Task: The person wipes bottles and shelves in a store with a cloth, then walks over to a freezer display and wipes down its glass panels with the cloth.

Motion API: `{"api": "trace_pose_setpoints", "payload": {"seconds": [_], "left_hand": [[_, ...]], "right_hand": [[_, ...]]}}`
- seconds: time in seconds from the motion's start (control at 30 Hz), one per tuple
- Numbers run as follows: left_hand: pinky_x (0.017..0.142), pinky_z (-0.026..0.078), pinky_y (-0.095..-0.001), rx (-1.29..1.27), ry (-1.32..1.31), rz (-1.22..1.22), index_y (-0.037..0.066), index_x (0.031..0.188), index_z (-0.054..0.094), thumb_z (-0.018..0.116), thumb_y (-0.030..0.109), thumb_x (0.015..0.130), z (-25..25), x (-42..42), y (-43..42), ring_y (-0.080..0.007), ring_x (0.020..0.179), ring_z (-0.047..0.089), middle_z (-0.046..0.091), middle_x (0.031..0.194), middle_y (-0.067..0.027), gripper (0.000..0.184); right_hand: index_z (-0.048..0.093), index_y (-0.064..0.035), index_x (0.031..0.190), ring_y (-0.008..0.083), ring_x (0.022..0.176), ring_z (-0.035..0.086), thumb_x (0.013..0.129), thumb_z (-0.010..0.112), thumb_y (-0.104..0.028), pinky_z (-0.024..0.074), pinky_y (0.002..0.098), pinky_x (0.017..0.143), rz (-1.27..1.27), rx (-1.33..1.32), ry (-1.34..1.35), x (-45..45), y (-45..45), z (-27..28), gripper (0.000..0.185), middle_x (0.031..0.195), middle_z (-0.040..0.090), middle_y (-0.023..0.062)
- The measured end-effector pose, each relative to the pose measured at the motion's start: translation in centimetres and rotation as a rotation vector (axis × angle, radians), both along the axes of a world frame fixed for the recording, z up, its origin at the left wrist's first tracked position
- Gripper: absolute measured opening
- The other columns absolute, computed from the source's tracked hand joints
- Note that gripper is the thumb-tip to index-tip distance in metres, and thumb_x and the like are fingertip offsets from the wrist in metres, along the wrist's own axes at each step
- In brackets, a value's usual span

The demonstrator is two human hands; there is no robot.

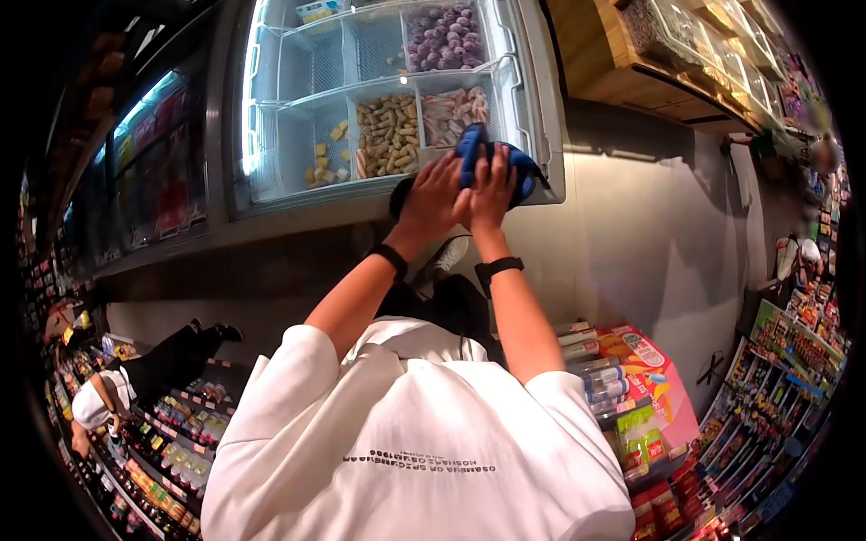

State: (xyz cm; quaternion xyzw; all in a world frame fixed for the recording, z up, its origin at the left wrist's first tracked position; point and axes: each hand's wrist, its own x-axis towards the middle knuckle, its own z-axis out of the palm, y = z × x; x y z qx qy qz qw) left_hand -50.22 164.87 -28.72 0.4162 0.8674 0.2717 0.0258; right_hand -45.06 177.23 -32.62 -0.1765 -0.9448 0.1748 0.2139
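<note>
My left hand (430, 204) and my right hand (490, 193) are side by side at the freezer's front edge, touching or nearly touching. The fingers of my right hand curl over a soft-looking blue-and-black item (520, 168); what it is, I cannot make out. My left hand lies against the same item, its fingertips by the blue part and a black part showing at its left. Just beyond my hands, the lit freezer (329, 203) has compartments with tan pieces (388, 133), pink-and-white sticks (449, 113) and frosted purple balls (444, 38).
A wooden counter with clear bins (672, 36) stands at the upper right. Snack shelves (631, 406) are close at my right side. At the lower left, a person in a white top (95, 401) is beside shelves of bottles (185, 433). My shoe (449, 256) shows below my hands.
</note>
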Motion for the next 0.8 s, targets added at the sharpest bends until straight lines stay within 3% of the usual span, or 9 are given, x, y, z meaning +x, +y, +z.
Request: {"api": "trace_pose_setpoints", "payload": {"seconds": [0.03,0.13,0.27,0.37,0.43,0.5,0.6,0.73,0.8], "left_hand": [[0.111,0.03,-0.0478,-0.002,0.0,0.011,-0.001,0.139,0.044,0.048,0.028,0.096,0.1,-0.3,-1.5,-0.034,0.139,0.037,0.047,0.144,-0.0194,0.052],[0.113,0.028,-0.048,-0.049,0.029,0.195,-0.006,0.133,0.046,0.049,0.029,0.096,0.2,-1.1,-6.9,-0.0363,0.136,0.039,0.049,0.137,-0.0254,0.051],[0.111,0.03,-0.0519,-0.398,0.378,0.334,-0.01,0.131,0.047,0.05,0.03,0.098,-2.1,-2.9,-18.0,-0.0408,0.129,0.046,0.052,0.134,-0.0267,0.052],[0.108,0.035,-0.0531,-0.34,0.22,0.567,-0.006,0.131,0.052,0.049,0.031,0.099,0.1,-4.5,-25.0,-0.0425,0.126,0.049,0.051,0.138,-0.0268,0.048],[0.108,0.037,-0.0515,-0.701,0.768,0.355,-0.004,0.13,0.054,0.052,0.033,0.098,-1.9,-6.2,-32.2,-0.0425,0.124,0.052,0.054,0.134,-0.0263,0.049],[0.108,0.038,-0.0487,-0.847,0.648,0.398,-0.005,0.128,0.055,0.053,0.036,0.098,-2.3,-7.9,-36.3,-0.0416,0.123,0.052,0.057,0.13,-0.0256,0.051],[0.107,0.039,-0.0474,-0.703,0.431,0.626,-0.006,0.128,0.055,0.052,0.035,0.098,-0.7,-9.6,-33.9,-0.0407,0.122,0.053,0.057,0.13,-0.0254,0.05],[0.102,0.043,-0.0455,-0.28,0.216,0.455,-0.003,0.113,0.059,0.056,0.027,0.092,-2.3,-8.9,-26.0,-0.0381,0.117,0.054,0.058,0.122,-0.0234,0.037],[0.098,0.044,-0.0433,0.008,0.275,0.19,0.002,0.097,0.063,0.056,0.017,0.088,-2.3,-7.8,-21.1,-0.0321,0.109,0.056,0.06,0.109,-0.016,0.019]], "right_hand": [[0.039,-0.0089,0.146,0.0352,0.147,0.025,0.083,0.051,-0.028,0.0245,0.0563,0.114,0.049,0.132,-0.041,-0.7,-1.1,-0.5,0.067,0.155,0.03,0.0179],[0.041,-0.0057,0.143,0.0345,0.147,0.024,0.084,0.054,-0.03,0.0246,0.0588,0.113,0.309,0.024,-0.225,-2.7,-6.4,3.7,0.065,0.154,0.03,0.021],[0.047,-0.001,0.136,0.0351,0.141,0.032,0.085,0.051,-0.032,0.0273,0.0577,0.111,0.511,-0.095,-0.015,-6.4,-15.4,3.2,0.061,0.148,0.038,0.0218],[0.054,-0.0014,0.128,0.0345,0.139,0.036,0.087,0.054,-0.033,0.0317,0.0548,0.109,0.536,-0.109,0.044,-9.0,-22.6,2.8,0.052,0.141,0.044,0.0212],[0.059,-0.004,0.121,0.0333,0.137,0.039,0.088,0.058,-0.034,0.0362,0.0513,0.107,0.652,-0.119,-0.015,-9.6,-25.3,2.6,0.044,0.135,0.05,0.019],[0.06,-0.0057,0.118,0.0319,0.134,0.042,0.089,0.059,-0.035,0.0387,0.0492,0.104,0.706,-0.116,0.003,-9.4,-24.4,3.4,0.041,0.131,0.052,0.0172],[0.062,-0.0102,0.112,0.0284,0.121,0.051,0.089,0.062,-0.031,0.044,0.0453,0.095,0.717,-0.111,-0.025,-8.5,-21.3,4.3,0.031,0.122,0.056,0.0119],[0.06,-0.0096,0.113,0.0311,0.11,0.055,0.089,0.064,-0.027,0.0455,0.0454,0.088,0.615,-0.03,-0.116,-5.8,-15.0,4.3,0.03,0.115,0.059,0.0124],[0.059,-0.0054,0.112,0.0352,0.105,0.057,0.088,0.066,-0.024,0.0461,0.0459,0.089,0.569,-0.046,-0.136,-4.6,-11.4,4.3,0.031,0.111,0.061,0.016]]}}
